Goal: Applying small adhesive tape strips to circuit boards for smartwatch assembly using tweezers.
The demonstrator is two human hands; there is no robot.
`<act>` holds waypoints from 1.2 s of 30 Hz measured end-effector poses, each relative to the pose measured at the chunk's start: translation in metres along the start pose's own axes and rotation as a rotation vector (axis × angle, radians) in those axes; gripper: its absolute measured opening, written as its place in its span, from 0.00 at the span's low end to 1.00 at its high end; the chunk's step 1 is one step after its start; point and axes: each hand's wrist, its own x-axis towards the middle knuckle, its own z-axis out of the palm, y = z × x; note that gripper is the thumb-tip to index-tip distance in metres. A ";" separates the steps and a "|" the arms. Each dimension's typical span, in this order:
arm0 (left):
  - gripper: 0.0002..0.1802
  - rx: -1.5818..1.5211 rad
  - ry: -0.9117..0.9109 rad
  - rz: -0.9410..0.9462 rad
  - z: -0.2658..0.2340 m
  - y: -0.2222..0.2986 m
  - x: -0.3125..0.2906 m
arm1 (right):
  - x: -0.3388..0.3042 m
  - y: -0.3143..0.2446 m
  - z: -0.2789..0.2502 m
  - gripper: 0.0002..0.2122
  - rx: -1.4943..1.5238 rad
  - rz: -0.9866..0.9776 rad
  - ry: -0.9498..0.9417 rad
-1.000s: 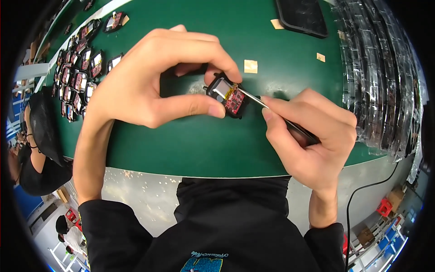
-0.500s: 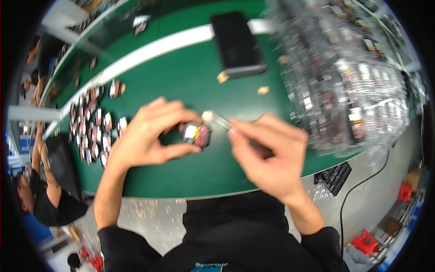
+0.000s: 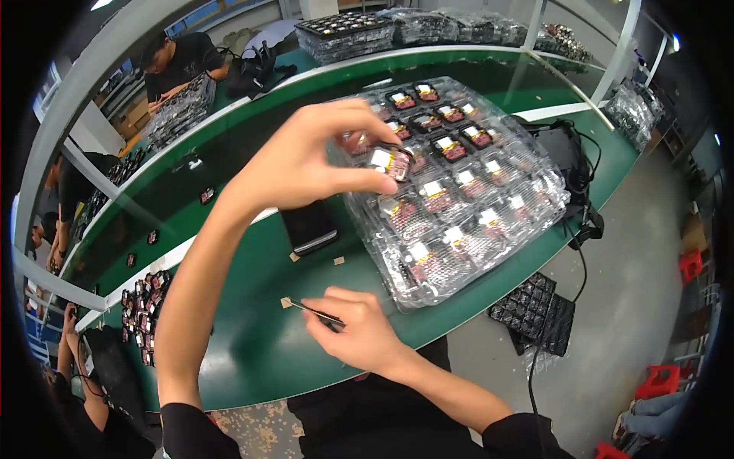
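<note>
My left hand (image 3: 294, 157) is raised, thumb and fingers closed on the edges of a small black-framed electronic module (image 3: 391, 162) with a white patch, yellow tape and reddish parts. It is held over the near left part of a stack of clear plastic blister trays (image 3: 401, 291). The top tray carries rows of similar modules, some in the open and others showing through clear plastic. Lower down, over the green table, my right hand (image 3: 358, 327) grips tweezers (image 3: 321, 314). A small tan square piece (image 3: 287, 303) is at their tip.
A black box-shaped object (image 3: 310, 229) lies left of the trays, with small tan pieces (image 3: 339, 261) nearby. Loose modules (image 3: 144, 314) cluster at the table's left. A black bag with straps (image 3: 569, 153) is right of the trays. A co-worker (image 3: 183, 61) sits beyond the partition.
My view has swung toward the trays. My left hand has carried the module from the table to above the trays. My right hand still holds the tweezers, now farther from the module.
</note>
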 end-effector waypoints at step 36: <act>0.44 0.226 0.078 -0.459 0.000 0.000 -0.246 | 0.008 -0.010 0.004 0.10 -0.093 0.028 -0.027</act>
